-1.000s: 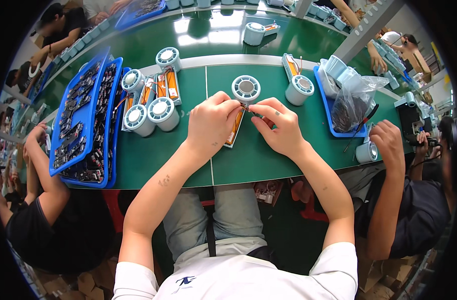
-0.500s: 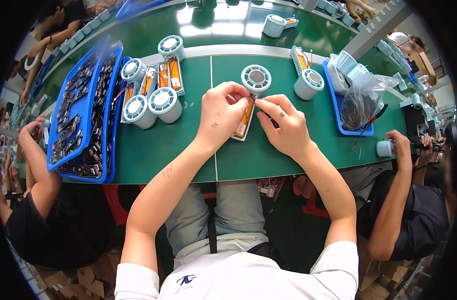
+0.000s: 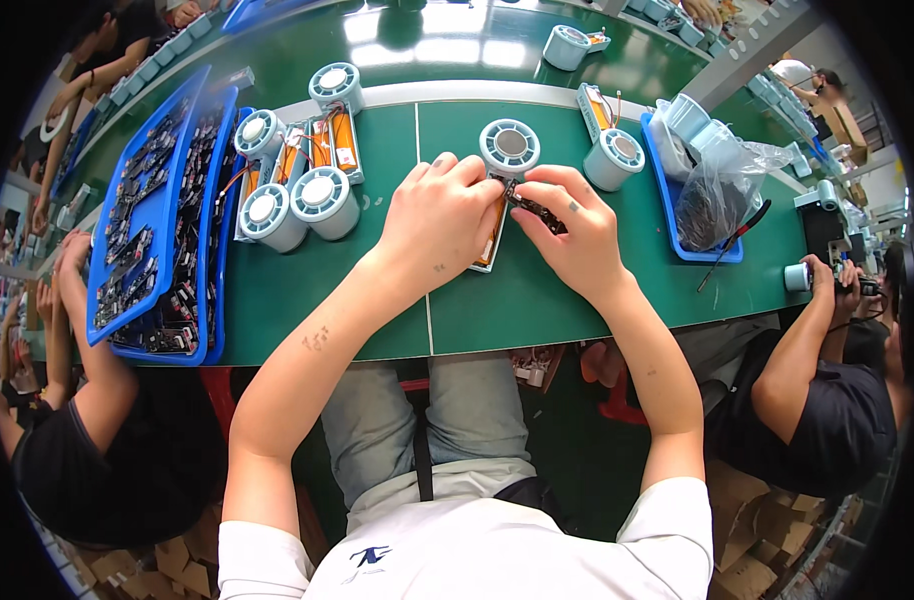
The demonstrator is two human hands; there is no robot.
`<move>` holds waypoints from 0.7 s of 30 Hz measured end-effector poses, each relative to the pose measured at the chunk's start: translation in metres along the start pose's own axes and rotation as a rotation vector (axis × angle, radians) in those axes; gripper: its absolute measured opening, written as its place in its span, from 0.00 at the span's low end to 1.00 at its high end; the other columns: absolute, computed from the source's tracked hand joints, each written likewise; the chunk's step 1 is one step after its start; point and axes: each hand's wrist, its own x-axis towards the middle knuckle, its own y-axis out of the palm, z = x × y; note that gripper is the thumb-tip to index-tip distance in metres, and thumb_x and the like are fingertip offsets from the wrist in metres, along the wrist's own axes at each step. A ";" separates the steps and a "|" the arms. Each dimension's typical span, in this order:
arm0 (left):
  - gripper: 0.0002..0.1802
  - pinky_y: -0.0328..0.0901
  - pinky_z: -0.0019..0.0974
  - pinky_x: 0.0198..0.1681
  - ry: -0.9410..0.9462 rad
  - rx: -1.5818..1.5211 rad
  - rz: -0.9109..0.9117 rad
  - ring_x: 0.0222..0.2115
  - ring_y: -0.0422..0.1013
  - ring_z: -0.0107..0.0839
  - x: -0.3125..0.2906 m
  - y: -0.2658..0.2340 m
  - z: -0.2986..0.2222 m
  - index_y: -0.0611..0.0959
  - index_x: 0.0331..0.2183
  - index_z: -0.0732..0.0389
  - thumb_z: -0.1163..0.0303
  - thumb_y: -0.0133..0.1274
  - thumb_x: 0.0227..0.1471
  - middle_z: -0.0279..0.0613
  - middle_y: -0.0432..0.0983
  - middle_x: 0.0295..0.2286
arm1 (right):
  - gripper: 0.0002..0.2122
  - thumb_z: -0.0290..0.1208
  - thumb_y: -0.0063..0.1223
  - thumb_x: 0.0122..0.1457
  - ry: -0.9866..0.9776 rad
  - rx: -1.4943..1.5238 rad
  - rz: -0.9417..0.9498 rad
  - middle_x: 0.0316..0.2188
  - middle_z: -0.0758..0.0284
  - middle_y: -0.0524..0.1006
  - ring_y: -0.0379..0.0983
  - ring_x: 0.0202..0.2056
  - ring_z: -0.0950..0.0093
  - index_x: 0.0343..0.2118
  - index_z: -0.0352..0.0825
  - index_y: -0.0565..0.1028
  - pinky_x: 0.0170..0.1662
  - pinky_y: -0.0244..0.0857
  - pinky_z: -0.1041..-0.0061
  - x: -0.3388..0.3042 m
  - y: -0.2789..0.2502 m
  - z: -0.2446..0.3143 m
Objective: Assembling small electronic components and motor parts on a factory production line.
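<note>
Directly before me on the green table lies a light-blue handheld fan (image 3: 510, 146), its round head pointing away and its open handle toward me. Inside the handle an orange-wrapped battery (image 3: 494, 241) partly shows. My right hand (image 3: 584, 236) is closed in a pinch on a small black circuit board (image 3: 540, 212), held just over the handle's top. My left hand (image 3: 439, 216) bends over the handle, fingers curled down by the board's near end. What its fingertips pinch is hidden behind the hand.
Left stand stacked blue trays (image 3: 220, 225) full of circuit boards, beside several open fans (image 3: 323, 195). Another open fan (image 3: 614, 160) lies right, by a blue bin (image 3: 667, 215) with a plastic bag (image 3: 722, 195). A fan (image 3: 567, 46) lies beyond the rail. Co-workers sit on both sides.
My left hand has rolled over, its back now upward and covering more of the handle. The circuit board in my right hand now shows clearly. The view has shifted slightly.
</note>
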 end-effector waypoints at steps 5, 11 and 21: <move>0.08 0.72 0.42 0.37 -0.136 -0.390 -0.082 0.32 0.75 0.40 -0.013 0.013 0.007 0.85 0.36 0.59 0.72 0.57 0.52 0.40 0.76 0.30 | 0.14 0.18 0.66 0.51 0.215 0.076 0.057 0.39 0.62 0.79 0.81 0.36 0.71 0.42 0.33 0.79 0.38 0.76 0.75 0.003 -0.004 0.009; 0.12 0.72 0.43 0.37 -0.099 -0.291 -0.074 0.33 0.75 0.41 -0.023 0.009 0.000 0.84 0.42 0.60 0.72 0.56 0.53 0.39 0.76 0.31 | 0.14 0.18 0.64 0.53 0.495 0.218 0.072 0.39 0.62 0.80 0.81 0.36 0.75 0.44 0.31 0.79 0.39 0.77 0.76 0.004 -0.004 0.020; 0.15 0.74 0.43 0.41 -0.098 -0.347 -0.109 0.37 0.77 0.46 -0.022 0.013 -0.004 0.80 0.45 0.66 0.75 0.53 0.55 0.45 0.78 0.32 | 0.09 0.23 0.63 0.53 0.485 -0.077 -0.039 0.37 0.59 0.81 0.81 0.32 0.64 0.38 0.32 0.81 0.37 0.75 0.69 0.014 0.009 0.047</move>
